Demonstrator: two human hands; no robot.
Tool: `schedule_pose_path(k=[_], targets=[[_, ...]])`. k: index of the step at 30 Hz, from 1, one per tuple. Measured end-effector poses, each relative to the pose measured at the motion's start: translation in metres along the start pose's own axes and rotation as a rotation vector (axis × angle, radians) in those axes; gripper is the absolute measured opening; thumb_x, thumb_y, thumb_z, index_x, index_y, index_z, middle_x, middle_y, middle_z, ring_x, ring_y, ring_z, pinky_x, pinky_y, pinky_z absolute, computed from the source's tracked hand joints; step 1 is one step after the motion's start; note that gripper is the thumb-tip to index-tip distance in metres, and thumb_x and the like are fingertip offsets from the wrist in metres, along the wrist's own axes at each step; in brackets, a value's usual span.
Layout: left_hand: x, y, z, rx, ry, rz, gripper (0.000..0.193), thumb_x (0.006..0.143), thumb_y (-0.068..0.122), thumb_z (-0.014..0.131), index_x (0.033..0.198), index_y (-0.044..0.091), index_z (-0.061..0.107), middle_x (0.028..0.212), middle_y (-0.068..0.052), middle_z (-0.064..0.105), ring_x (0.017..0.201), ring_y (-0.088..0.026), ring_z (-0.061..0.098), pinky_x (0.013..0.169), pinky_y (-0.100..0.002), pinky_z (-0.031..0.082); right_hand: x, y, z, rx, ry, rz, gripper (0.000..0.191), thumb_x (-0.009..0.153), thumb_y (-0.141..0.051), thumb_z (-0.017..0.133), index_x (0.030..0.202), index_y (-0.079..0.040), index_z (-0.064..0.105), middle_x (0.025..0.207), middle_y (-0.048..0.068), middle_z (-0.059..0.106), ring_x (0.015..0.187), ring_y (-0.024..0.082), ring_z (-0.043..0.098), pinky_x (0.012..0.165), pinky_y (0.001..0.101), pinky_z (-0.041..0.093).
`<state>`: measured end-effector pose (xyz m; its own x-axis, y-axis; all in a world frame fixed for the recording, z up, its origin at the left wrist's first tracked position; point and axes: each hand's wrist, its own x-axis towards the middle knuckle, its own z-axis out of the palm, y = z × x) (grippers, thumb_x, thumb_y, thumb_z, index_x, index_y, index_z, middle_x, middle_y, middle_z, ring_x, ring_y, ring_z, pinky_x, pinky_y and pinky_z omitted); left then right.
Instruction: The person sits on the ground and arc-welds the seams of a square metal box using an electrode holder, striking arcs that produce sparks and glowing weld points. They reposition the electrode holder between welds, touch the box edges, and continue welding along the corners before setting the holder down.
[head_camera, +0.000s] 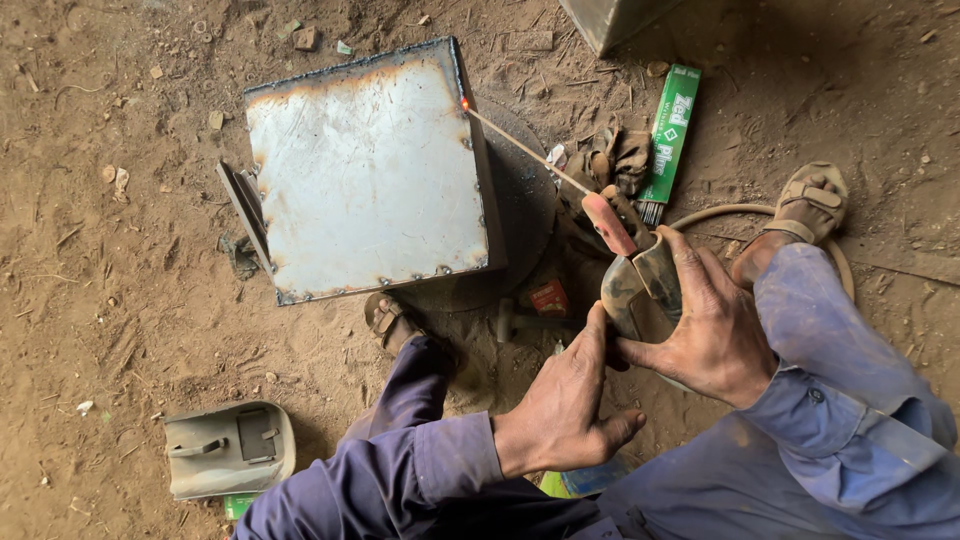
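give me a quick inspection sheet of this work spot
surface: bare dirt ground, scattered pebbles
job's things: metal box on a round base; welding rod tip glowing at the box's right edge; rod holder
clutter: face shield lying lower left; green rod packet; gloves
grippers: right hand grips the holder; left hand steadies it
cables: hose or cable curving by the sandal
surroundings: nothing seen

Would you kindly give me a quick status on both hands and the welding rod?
Right hand gripping electrode holder; left hand steadying it. Rod tip glowing at edge of metal box. Green rod packet lies beside, not obstructing.
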<state>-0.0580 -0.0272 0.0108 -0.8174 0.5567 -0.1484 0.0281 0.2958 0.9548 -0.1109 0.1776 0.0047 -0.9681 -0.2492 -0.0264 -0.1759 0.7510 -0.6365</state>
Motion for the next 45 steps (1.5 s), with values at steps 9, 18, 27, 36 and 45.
schedule_pose_path(k=[9,18,27,36,45], targets=[[0.001,0.001,0.002,-0.013,-0.012,-0.039,0.117,0.077,0.020,0.077,0.159,-0.018,0.002,0.121,-0.028,0.058,0.113,-0.039,0.065,0.095,-0.044,0.055,0.001,-0.005,-0.003,-0.025,-0.015,0.042,0.128,0.044,-0.043,0.097,0.149,-0.001,0.036,0.110,0.024,0.061,0.100,0.042,0.066,0.081,0.0520,0.054],[-0.003,-0.004,0.006,0.066,-0.007,-0.062,0.118,0.079,0.021,0.078,0.161,-0.017,0.002,0.135,-0.033,0.054,0.120,-0.041,0.062,0.103,-0.047,0.048,-0.002,-0.008,-0.002,-0.069,-0.054,0.137,0.120,0.053,-0.046,0.098,0.148,-0.004,0.038,0.119,0.028,0.059,0.106,0.048,0.061,0.083,0.0544,0.052],[-0.001,-0.007,0.005,0.063,0.027,0.055,0.117,0.079,0.022,0.077,0.160,-0.019,0.003,0.137,-0.036,0.051,0.121,-0.048,0.060,0.101,-0.046,0.053,-0.001,0.004,0.002,-0.003,0.068,-0.049,0.121,0.051,-0.043,0.095,0.148,0.004,0.039,0.122,0.027,0.060,0.109,0.042,0.065,0.089,0.0503,0.054],[0.000,0.000,0.001,0.017,0.011,0.017,0.116,0.079,0.021,0.076,0.160,-0.019,0.004,0.127,-0.033,0.057,0.116,-0.045,0.063,0.098,-0.046,0.054,-0.001,0.004,0.001,-0.012,0.073,-0.117,0.126,0.050,-0.045,0.096,0.146,0.010,0.038,0.126,0.031,0.059,0.112,0.044,0.063,0.090,0.0502,0.054],[0.001,0.002,-0.001,-0.009,-0.016,0.014,0.116,0.080,0.020,0.076,0.159,-0.019,0.001,0.125,-0.033,0.056,0.115,-0.042,0.064,0.096,-0.046,0.055,-0.001,0.004,0.000,-0.021,-0.015,-0.003,0.132,0.045,-0.045,0.098,0.148,0.008,0.035,0.116,0.028,0.061,0.105,0.042,0.065,0.087,0.0513,0.053]])
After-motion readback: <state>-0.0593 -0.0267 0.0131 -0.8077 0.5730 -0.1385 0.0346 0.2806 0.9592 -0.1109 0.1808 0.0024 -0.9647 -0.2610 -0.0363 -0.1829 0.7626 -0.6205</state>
